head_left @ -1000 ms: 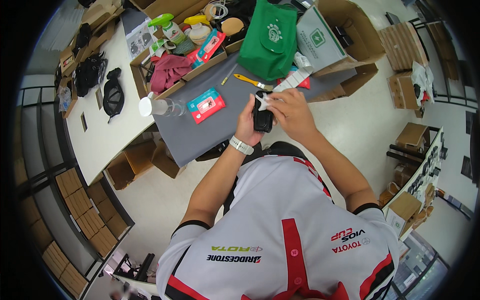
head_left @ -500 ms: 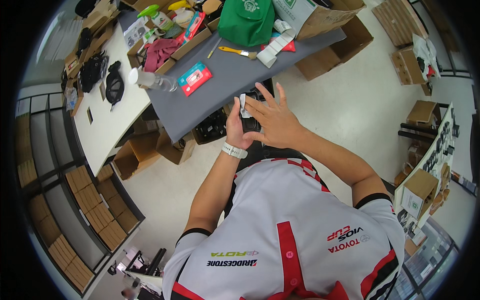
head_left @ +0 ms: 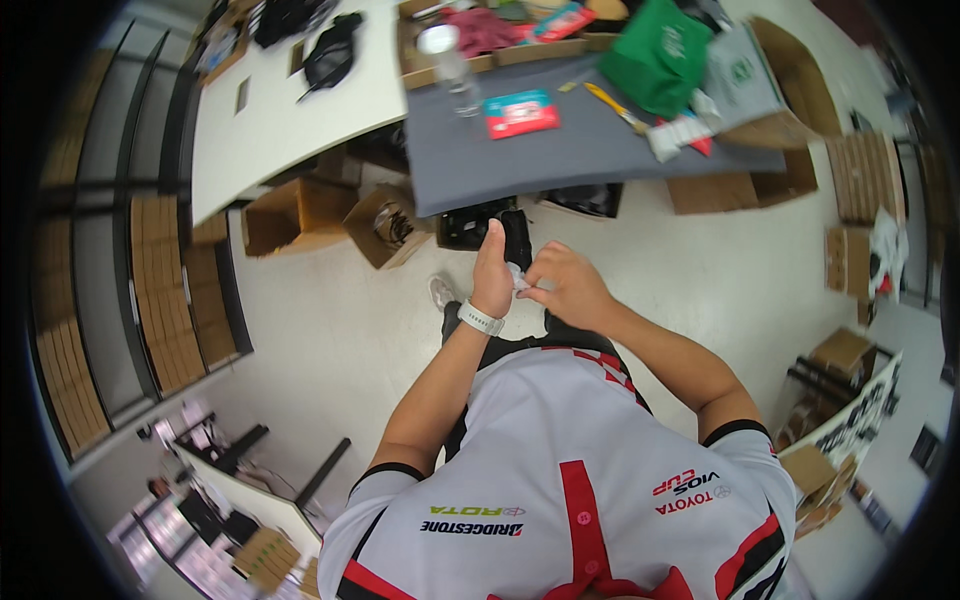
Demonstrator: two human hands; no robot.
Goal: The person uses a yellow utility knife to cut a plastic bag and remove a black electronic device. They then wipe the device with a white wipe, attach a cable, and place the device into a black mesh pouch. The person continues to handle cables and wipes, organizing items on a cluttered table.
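Observation:
My left hand (head_left: 492,272), with a white watch on its wrist, is held upright in front of my waist. It grips a dark, glossy black object (head_left: 517,238), whose kind I cannot make out. The fingers are partly hidden behind it, and the thumb side points up. A crumpled white wipe (head_left: 517,277) lies against the near end of the black object. My right hand (head_left: 568,285) is closed, pinching that wipe between thumb and fingers.
Ahead is a grey-topped table (head_left: 590,165) with a red and teal wipes pack (head_left: 521,113), a clear bottle (head_left: 455,75), a yellow-handled brush (head_left: 615,107) and a green bag (head_left: 657,58). Open cardboard boxes (head_left: 300,217) stand below it. Shelves of cartons (head_left: 160,300) line the left.
My right hand has gone from spread fingers over the wipe to a pinch at the black object's near end. Both hands are lower, and the view has turned, shifting the table up and right.

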